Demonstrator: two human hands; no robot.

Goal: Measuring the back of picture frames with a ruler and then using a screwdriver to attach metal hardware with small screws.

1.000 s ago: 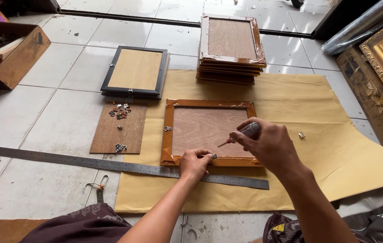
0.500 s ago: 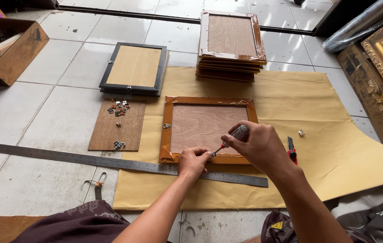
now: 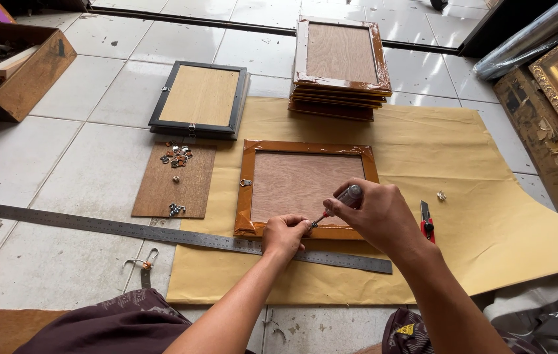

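Kraft paper (image 3: 489, 216) underneath; right hand (image 3: 374, 213) fingers gripping screwdriver (image 3: 337, 204) on frame (image 3: 305, 187).

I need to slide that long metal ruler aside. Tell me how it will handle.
The ruler is long, thin and flat on the tiles, so it would probably slide easily but flex if lifted by one end. Its far end lies on the paper sheet, below the frame, and may drag the sheet.

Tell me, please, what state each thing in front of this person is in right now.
Orange frame: face down, flat on the paper.
Screwdriver: tilted, tip at the frame's near edge.
Right hand: gripping the screwdriver.
Left hand: fingers pressed by the tip.
Frame stack: piled, backs up.
Black frame: face down.
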